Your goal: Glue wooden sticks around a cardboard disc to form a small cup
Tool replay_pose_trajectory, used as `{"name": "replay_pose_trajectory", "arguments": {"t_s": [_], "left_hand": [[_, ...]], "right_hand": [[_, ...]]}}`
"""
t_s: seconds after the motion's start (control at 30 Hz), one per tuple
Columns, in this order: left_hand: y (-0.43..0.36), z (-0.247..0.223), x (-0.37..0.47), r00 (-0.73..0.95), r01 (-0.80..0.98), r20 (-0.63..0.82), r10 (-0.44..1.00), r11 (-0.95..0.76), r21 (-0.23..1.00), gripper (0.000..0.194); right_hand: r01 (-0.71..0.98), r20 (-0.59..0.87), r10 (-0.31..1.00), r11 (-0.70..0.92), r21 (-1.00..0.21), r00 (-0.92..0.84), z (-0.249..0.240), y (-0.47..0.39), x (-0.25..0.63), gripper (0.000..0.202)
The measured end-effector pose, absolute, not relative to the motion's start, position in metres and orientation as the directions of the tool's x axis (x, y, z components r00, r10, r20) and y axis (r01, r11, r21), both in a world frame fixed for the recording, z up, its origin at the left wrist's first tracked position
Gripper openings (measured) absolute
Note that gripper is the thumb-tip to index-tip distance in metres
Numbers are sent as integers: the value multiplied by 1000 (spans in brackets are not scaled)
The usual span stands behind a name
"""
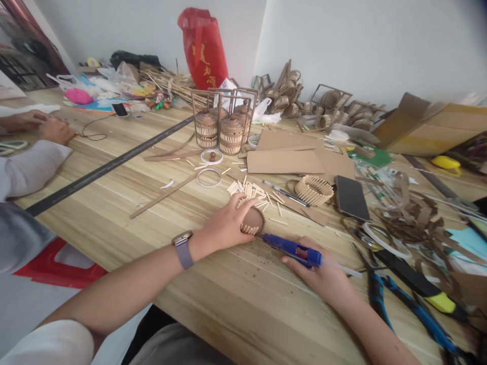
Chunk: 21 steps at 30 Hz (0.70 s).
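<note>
My left hand (227, 223) is closed around the side of a small round basket (254, 218) with a brown base and a rim of short upright sticks. A blue glue gun (291, 249) is gripped in my right hand (317, 268), a clear glue stick trailing from its rear. Its nozzle meets the basket's near edge; whether it touches cannot be made out. Loose short wooden sticks (251, 190) lie in a heap just behind the basket. To the right of them sits another stick ring (314, 190), beside a thin pen-like tool (285, 192).
Lidded baskets in a frame (230, 129) stand beyond. Cardboard sheets (283, 158), a phone (352, 196), pliers (411, 304) and brown strips (407, 218) crowd the right. At left are a co-worker's hands (53, 129). A dark strip (114, 165) crosses the table.
</note>
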<state>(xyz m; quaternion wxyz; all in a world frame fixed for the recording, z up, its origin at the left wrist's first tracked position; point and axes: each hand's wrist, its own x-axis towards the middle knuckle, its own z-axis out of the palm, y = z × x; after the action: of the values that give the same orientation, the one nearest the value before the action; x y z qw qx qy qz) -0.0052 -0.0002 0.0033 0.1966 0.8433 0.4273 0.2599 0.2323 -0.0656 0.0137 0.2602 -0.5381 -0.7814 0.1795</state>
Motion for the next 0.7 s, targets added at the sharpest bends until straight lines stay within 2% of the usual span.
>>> {"name": "replay_pose_trajectory", "arguments": {"t_s": [0.4,0.57,0.63,0.7], "left_hand": [[0,3,-5,501,603,288,816,-568,560,91],[-1,4,-4,526,598,267,808,-574,559,95],[-1,3,-5,528,589,270,805,-577,567,95],[-1,3,-5,529,584,274,803,-578,570,95]], "right_hand": [[753,218,940,340,-564,-261,13,-66,233,28],[738,216,972,214,-640,-94,18,-66,236,26],[704,158,984,167,-690,-78,24,-65,242,29],[665,8,985,124,-736,-174,31,-63,251,35]]}}
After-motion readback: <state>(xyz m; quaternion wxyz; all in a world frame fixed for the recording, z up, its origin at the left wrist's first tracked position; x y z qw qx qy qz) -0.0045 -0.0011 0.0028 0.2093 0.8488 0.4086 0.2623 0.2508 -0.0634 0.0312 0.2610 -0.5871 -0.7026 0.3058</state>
